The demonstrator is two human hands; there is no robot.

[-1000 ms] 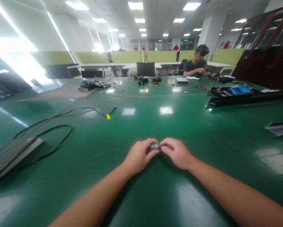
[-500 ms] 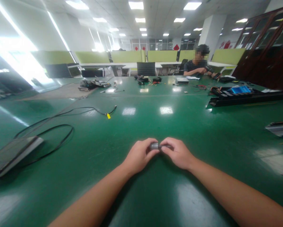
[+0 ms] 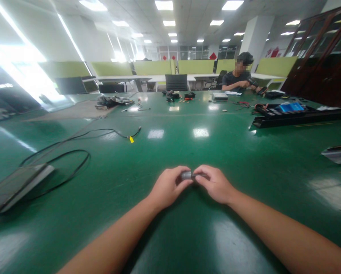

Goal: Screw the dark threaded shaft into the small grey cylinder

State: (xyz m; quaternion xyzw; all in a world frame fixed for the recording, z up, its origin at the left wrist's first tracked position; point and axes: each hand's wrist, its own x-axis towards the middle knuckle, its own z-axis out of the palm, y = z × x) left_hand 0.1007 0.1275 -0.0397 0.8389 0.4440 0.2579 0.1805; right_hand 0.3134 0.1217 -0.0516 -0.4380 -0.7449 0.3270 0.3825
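Note:
Between thumb and fingers of my left hand (image 3: 168, 187) is a small grey metallic cylinder (image 3: 186, 175), lying roughly sideways just above the green tabletop (image 3: 170, 152). My right hand (image 3: 216, 185) pinches a thin dark piece (image 3: 202, 175) at the cylinder's right end. Whether the two are one object or separate parts I cannot tell. The fingertips of both hands are close together, and they hide much of what they hold.
On the left lies a flat dark panel (image 3: 13, 190) near a looped black cable (image 3: 86, 156) with a yellow tag (image 3: 131, 139). A long black tray (image 3: 273, 121) is at the right. Across the table, a person (image 3: 235, 80) handles a dark device.
The view has shifted very slightly. Both hands keep nearly the same position and the same hold.

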